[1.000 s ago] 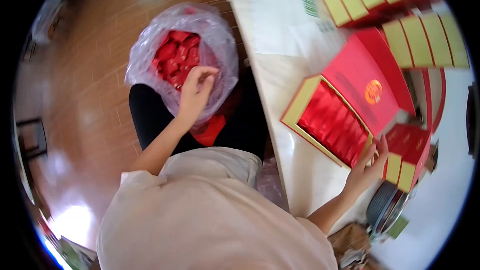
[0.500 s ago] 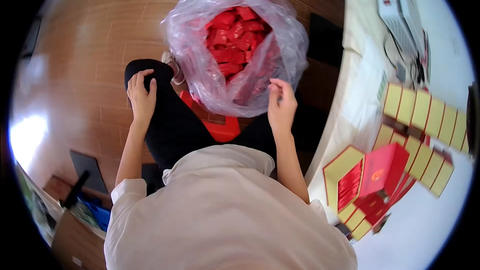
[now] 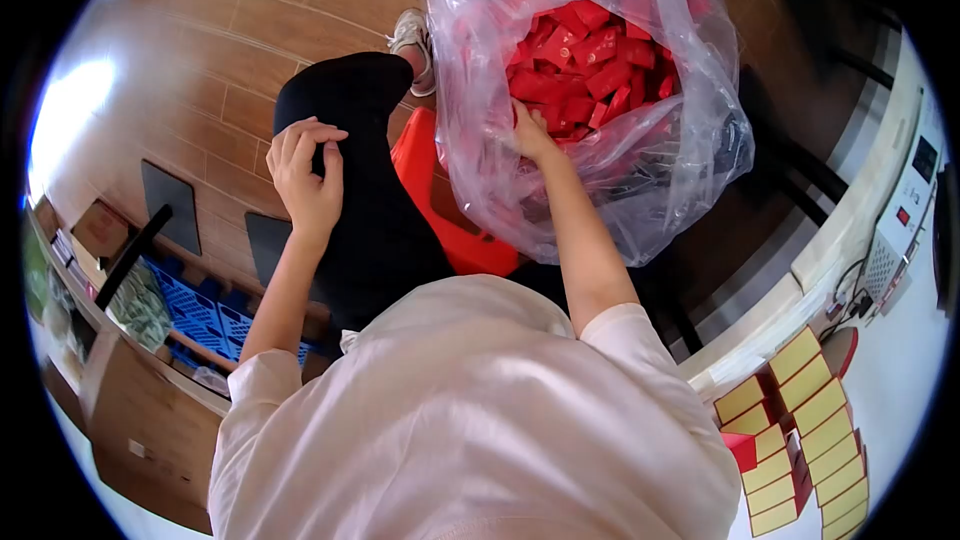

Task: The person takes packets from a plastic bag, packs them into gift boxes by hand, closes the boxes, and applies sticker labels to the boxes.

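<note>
A large clear plastic bag [image 3: 470, 155] stands open between the legs, full of small red packets [image 3: 610, 45]. My right hand [image 3: 530, 132] is inside the bag's mouth, at the near left side of the packets. Its fingers bend down among them and are partly hidden, so a grip cannot be made out. Over the black-clad left thigh rests my left hand [image 3: 305, 170], fingers loosely bent and apart, holding nothing. Beneath the bag, part of a red plastic stool or frame [image 3: 480, 250] shows.
On the white table at right stand rows of yellow-and-red boxes [image 3: 820, 420] and a white machine [image 3: 905, 205] with cables. Blue crates [image 3: 185, 300] and a brown cardboard box [image 3: 100, 230] lie at left. Dark table legs [image 3: 800, 165] rise beyond the bag.
My right hand has moved from above the bag's near rim into the bag, among the red packets. My left hand stays over the thigh. The view has turned, shifting the bag rightward.
</note>
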Demonstrator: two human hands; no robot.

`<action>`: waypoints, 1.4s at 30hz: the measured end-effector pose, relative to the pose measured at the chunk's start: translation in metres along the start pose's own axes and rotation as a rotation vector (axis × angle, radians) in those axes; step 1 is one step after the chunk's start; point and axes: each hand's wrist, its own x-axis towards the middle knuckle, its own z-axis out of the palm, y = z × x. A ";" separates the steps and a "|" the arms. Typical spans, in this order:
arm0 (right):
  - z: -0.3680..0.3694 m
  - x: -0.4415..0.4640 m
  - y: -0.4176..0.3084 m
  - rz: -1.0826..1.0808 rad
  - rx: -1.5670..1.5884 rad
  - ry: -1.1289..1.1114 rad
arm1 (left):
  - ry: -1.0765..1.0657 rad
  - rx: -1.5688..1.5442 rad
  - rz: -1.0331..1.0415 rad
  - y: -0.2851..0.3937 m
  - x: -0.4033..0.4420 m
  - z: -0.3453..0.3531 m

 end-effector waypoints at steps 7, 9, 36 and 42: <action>0.034 0.002 -0.003 -0.184 -0.166 0.183 | -0.119 0.004 0.066 0.015 0.026 0.016; 0.032 0.007 -0.004 -0.237 -0.208 0.198 | -0.129 -0.009 0.084 0.017 0.029 0.020; -0.083 -0.234 -0.109 -0.488 0.363 1.174 | -1.065 -1.623 -0.531 0.160 -0.028 0.059; -0.092 -0.293 -0.108 -0.501 0.153 1.109 | -1.109 -1.719 -0.494 0.184 -0.043 0.015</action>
